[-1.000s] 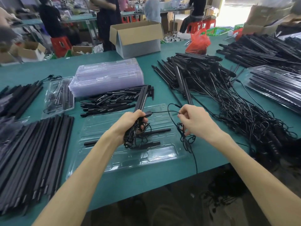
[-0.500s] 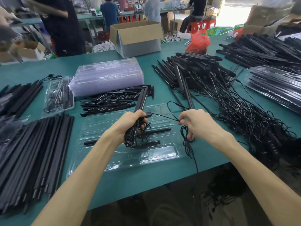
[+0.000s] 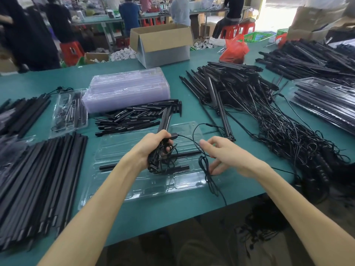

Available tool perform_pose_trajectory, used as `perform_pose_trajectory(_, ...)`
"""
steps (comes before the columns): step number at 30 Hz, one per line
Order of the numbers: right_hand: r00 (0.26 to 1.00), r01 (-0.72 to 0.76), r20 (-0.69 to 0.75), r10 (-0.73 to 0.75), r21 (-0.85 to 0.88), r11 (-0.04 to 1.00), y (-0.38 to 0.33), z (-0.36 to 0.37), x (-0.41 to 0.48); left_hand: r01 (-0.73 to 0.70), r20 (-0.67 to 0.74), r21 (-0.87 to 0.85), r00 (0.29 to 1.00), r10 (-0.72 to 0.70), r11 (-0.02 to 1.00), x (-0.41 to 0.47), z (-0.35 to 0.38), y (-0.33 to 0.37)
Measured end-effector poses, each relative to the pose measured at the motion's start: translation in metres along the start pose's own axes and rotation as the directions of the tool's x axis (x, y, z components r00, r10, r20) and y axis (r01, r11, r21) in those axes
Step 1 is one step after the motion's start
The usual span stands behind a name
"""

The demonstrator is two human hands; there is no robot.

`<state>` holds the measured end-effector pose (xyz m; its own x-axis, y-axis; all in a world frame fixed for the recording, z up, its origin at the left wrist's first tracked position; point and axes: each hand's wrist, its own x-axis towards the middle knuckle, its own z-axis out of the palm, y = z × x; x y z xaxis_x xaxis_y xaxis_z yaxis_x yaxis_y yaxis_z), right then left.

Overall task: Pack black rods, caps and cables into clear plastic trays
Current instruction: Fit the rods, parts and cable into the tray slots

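Right hand (image 3: 228, 158) has dropped since the earlier frame and let go its pinch. Its fingers are now spread, the tips touching the slack cable (image 3: 205, 169) at the right edge of the clear tray (image 3: 134, 191). Left hand (image 3: 153, 148) as before: curled round the near end of a rod (image 3: 166, 120) and the cable turns, above the tray on the counter (image 3: 172, 212).

Step in hand: coiling the cable. Next move, as I judge it: catch the slack again, wind it, then seat the bundle in the tray.

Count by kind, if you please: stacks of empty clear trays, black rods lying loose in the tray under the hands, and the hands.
Stack of clear trays: 1
Loose rods in front tray: 2
Left hand, right hand: 2
Total: 5
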<state>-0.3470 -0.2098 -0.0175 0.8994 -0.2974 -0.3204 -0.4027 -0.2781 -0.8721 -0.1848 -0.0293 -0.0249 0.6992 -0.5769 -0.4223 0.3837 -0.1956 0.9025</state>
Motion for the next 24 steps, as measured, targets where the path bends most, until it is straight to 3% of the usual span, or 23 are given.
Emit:
perform_pose_trajectory(4, 0.995, 0.04, 0.096, -0.042, 0.024, 0.999, 0.006, 0.0, -0.012, 0.018, -0.01, -0.038, 1.0, -0.018, 0.999, 0.001, -0.001, -0.001)
perform_pose_trajectory(9, 0.985, 0.174, 0.008, -0.174, -0.022, 0.984, 0.005, -0.007, -0.019, 0.014, -0.016, -0.047, 1.0, -0.014, 0.999, 0.002, -0.001, -0.002)
perform_pose_trajectory(11, 0.983, 0.183, 0.01, -0.184, -0.199, 0.963, -0.003, -0.014, -0.018, 0.013, -0.011, -0.04, 1.0, -0.014, 0.999, 0.004, -0.003, -0.002)
perform_pose_trajectory(13, 0.985, 0.165, 0.039, -0.17, -0.518, 0.839, -0.019, -0.022, -0.015, 0.012, -0.012, -0.01, 1.0, -0.012, 1.0, 0.006, -0.003, -0.002)
perform_pose_trajectory(15, 0.986, 0.119, 0.036, -0.164, -0.837, 0.534, -0.036, -0.024, -0.011, 0.009, -0.018, 0.037, 1.0, -0.009, 0.999, 0.008, -0.004, -0.003)
perform_pose_trajectory(17, 0.976, 0.057, -0.004, -0.219, -0.96, 0.273, -0.049, -0.019, -0.006, 0.002, -0.019, 0.068, 1.0, 0.0, 0.998, 0.009, -0.004, -0.004)
perform_pose_trajectory(18, 0.964, 0.055, -0.003, -0.266, -0.976, 0.21, -0.054, -0.016, -0.001, -0.004, -0.023, 0.077, 1.0, 0.006, 0.997, 0.01, -0.005, -0.005)
perform_pose_trajectory(21, 0.93, 0.15, 0.078, -0.36, -0.973, 0.177, -0.059, -0.014, 0.022, -0.05, -0.063, 0.059, 0.997, 0.054, 0.997, 0.011, -0.009, -0.005)
perform_pose_trajectory(24, 0.906, 0.225, 0.09, -0.413, -0.93, 0.291, -0.04, -0.017, 0.041, -0.175, -0.109, -0.092, 0.98, 0.165, 0.98, 0.009, -0.018, 0.002)
